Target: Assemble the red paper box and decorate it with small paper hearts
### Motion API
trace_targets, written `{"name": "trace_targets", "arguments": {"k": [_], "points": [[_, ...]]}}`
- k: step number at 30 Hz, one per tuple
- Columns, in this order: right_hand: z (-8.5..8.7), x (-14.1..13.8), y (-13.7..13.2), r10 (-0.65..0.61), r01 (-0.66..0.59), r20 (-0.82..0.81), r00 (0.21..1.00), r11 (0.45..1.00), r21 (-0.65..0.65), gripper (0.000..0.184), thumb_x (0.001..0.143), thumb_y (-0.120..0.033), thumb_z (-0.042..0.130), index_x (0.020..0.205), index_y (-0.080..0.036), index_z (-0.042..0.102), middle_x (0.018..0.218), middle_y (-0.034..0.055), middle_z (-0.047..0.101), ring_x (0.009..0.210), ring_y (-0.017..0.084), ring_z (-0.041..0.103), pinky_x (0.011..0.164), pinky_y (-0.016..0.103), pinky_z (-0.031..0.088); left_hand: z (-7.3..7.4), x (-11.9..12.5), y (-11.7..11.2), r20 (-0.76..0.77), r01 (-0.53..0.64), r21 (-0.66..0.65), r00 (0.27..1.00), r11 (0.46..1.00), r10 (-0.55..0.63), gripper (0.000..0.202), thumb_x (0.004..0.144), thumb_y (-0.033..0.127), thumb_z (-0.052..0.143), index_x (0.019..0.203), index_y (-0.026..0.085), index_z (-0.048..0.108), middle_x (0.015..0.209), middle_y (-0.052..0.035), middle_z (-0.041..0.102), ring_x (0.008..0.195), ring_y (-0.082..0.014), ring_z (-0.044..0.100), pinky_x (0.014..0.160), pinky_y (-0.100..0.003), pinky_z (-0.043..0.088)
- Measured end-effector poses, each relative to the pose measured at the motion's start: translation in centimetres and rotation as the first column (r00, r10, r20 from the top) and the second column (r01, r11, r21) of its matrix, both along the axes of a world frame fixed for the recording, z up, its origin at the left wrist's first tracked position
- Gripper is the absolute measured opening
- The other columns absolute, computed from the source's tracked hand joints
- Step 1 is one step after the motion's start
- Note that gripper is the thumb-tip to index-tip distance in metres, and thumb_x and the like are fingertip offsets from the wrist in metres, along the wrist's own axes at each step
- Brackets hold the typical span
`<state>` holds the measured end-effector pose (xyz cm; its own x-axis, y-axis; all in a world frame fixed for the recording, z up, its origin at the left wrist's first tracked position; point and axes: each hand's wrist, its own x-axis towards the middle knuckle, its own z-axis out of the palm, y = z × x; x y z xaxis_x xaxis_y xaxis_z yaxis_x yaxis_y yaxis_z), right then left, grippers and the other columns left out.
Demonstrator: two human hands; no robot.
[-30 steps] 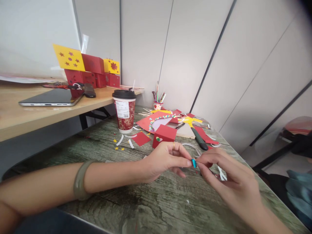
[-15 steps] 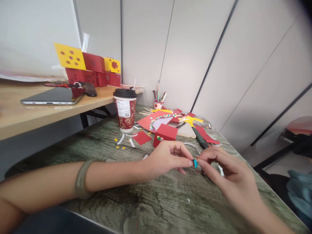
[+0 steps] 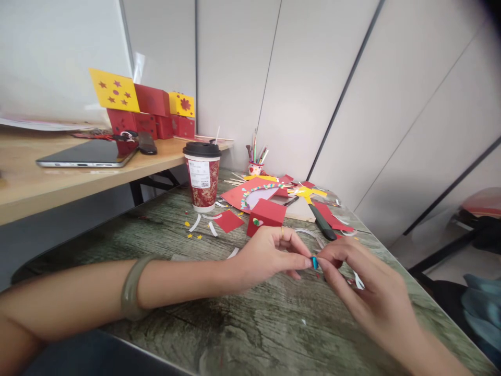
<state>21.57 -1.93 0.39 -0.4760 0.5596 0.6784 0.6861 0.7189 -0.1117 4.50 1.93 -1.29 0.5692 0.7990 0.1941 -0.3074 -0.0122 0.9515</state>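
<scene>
My left hand [image 3: 270, 256] and my right hand [image 3: 364, 292] meet over the wooden table [image 3: 219, 324], both pinching one small blue piece [image 3: 314, 262] between thumb and fingertips. A grey-green bangle [image 3: 131, 286] circles my left wrist and a ring sits on a left finger. Just beyond the hands stands a small red paper box [image 3: 267, 215] with coloured dots on its side. White paper strips lie under my right hand.
A lidded red paper cup [image 3: 202, 176] stands behind. Red and yellow paper scraps, a red arch sheet [image 3: 250, 194], a dark-handled knife [image 3: 322, 222] and a pot of brushes [image 3: 254, 162] crowd the far table. On the left bench lie a tablet [image 3: 84, 155] and stacked red and yellow boxes [image 3: 148, 109].
Both hands stay pinched on the blue piece and have shifted only slightly; the fingers of my right hand have worked a little closer around it.
</scene>
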Motion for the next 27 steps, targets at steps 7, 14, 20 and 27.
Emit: {"name": "trace_targets", "arguments": {"k": [7,14,20,27], "points": [[0.29,-0.05,-0.02,-0.006,0.004,-0.023,1.000,0.995,-0.102,0.007,0.081,-0.015,0.049,0.078,-0.020,0.054,0.071,0.0002,0.055,0.063,0.011,0.052,0.057,0.023,0.041,0.26,-0.03,-0.14,-0.023,-0.008,-0.022,1.000,1.000,0.008,0.012,0.062,0.016,0.069,0.067,0.010,0.059,0.062,0.0013,0.056,0.060,-0.0068,0.053,0.056,-0.021,0.048],[0.52,0.06,0.06,-0.060,0.024,-0.177,0.982,0.980,-0.198,0.009,0.082,-0.020,0.049,0.077,-0.022,0.055,0.072,-0.0012,0.057,0.064,0.011,0.053,0.056,0.022,0.040,0.39,-0.13,-0.17,-0.027,-0.022,-0.023,0.999,0.999,0.021,0.016,0.061,0.019,0.070,0.069,0.011,0.058,0.064,0.0010,0.057,0.060,-0.0072,0.053,0.057,-0.022,0.048],[0.55,-0.17,0.11,-0.033,-0.003,-0.158,0.987,0.975,-0.223,0.008,0.080,-0.018,0.052,0.074,-0.022,0.056,0.068,-0.0023,0.057,0.061,0.010,0.052,0.055,0.022,0.041,0.52,-0.27,-0.18,-0.059,-0.035,0.050,0.998,0.998,0.038,0.017,0.062,0.022,0.069,0.068,0.011,0.057,0.065,0.0008,0.056,0.061,-0.0075,0.053,0.058,-0.023,0.047],[0.45,-0.43,-0.01,-0.029,0.019,-0.077,0.997,0.993,-0.120,0.007,0.078,-0.016,0.052,0.074,-0.021,0.055,0.065,-0.0014,0.055,0.056,0.010,0.051,0.051,0.023,0.040,0.39,-0.35,-0.55,-0.158,-0.148,0.194,0.971,0.970,0.179,0.010,0.066,0.021,0.063,0.069,0.012,0.059,0.065,0.0002,0.058,0.060,-0.0074,0.050,0.056,-0.021,0.040]]}}
